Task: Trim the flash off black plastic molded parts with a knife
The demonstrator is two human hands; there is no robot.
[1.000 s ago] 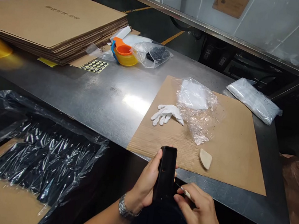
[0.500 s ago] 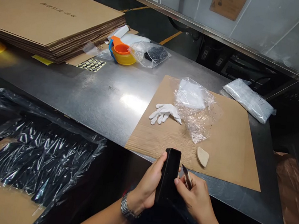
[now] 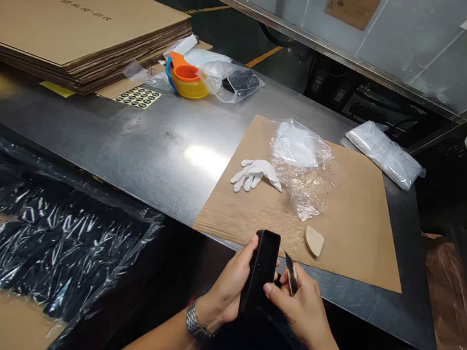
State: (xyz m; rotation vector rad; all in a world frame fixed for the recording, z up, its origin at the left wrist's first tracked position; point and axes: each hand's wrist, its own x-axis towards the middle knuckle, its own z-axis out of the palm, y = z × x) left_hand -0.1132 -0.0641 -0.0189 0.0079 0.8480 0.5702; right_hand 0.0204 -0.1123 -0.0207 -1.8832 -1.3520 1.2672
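A long black open box (image 3: 263,271) is held upright by my left hand (image 3: 230,283), which wraps its left side; a metal watch is on that wrist. My right hand (image 3: 303,302) grips a small dark pointed knife (image 3: 291,274), its tip pointing up and beside the box's right edge. The right thumb is close to the box; whether it touches cannot be made out. Beyond the hands, a beige wedge-shaped pad (image 3: 313,242) lies on a cardboard sheet (image 3: 356,225), with a white glove (image 3: 257,175) and crumpled clear plastic (image 3: 306,190) farther back.
A stack of cardboard (image 3: 81,23) stands at the back left of the metal table (image 3: 154,153). Orange and yellow tape rings (image 3: 189,80) and a bagged black item (image 3: 241,81) sit beside it. Plastic-covered black pieces (image 3: 56,243) lie at lower left. A white package (image 3: 385,153) rests at the right.
The view has shifted slightly, moving the table items a little left. My right thumb has moved slightly closer to the black box. Both hands keep their holds.
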